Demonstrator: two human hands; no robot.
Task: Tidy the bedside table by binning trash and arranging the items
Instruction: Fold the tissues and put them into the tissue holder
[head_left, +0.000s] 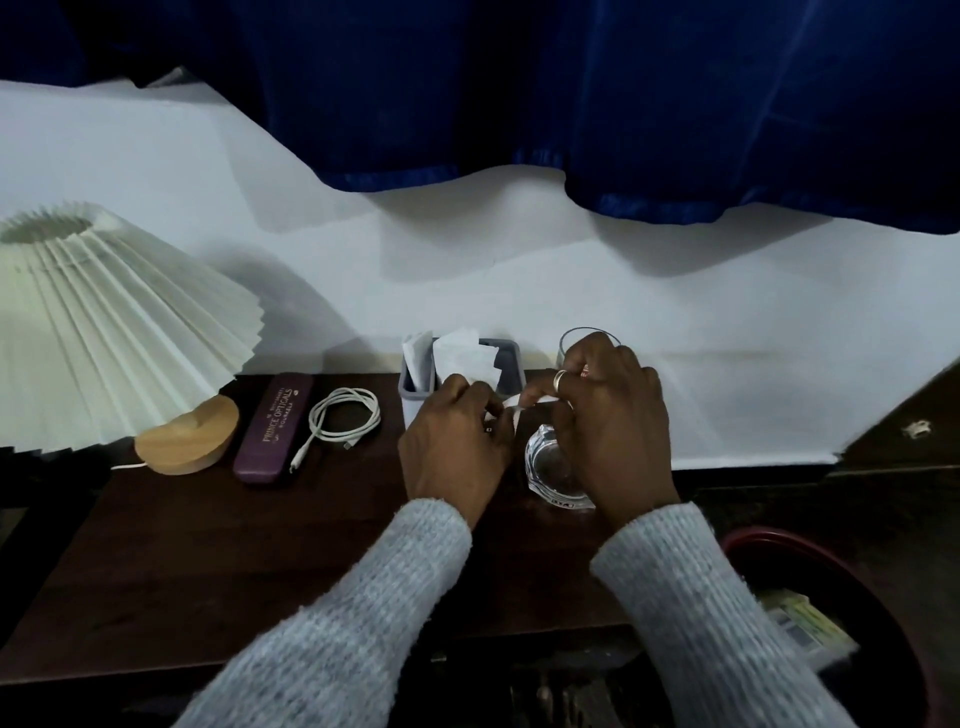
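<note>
Sleeves: grey knit, both forearms reaching in from the near edge over the dark bedside table (218, 561).
Left hand (452, 447): knuckles up, fingers curled shut, pinching one end of a small white strip (511, 402).
Right hand (613, 426): arched above the glass ashtray (545, 462), ringed finger and thumb pinching the strip's other end; it hides most of the ashtray.
Bin (810, 566): red rim at the near right, below table level, paper scraps inside.
Glasses case (272, 428): purple, lying flat left of the hands.
Cable (345, 418): white, coiled, between case and left hand.
Lamp (111, 332): pleated white shade, wooden base, far left.
Organiser (506, 364): grey, behind the hands, holding white papers, partly blocked by the left hand.
Drinking glass (571, 340): clear, behind the right hand, mostly covered.
Backdrop: white wall, blue curtain (623, 93).
</note>
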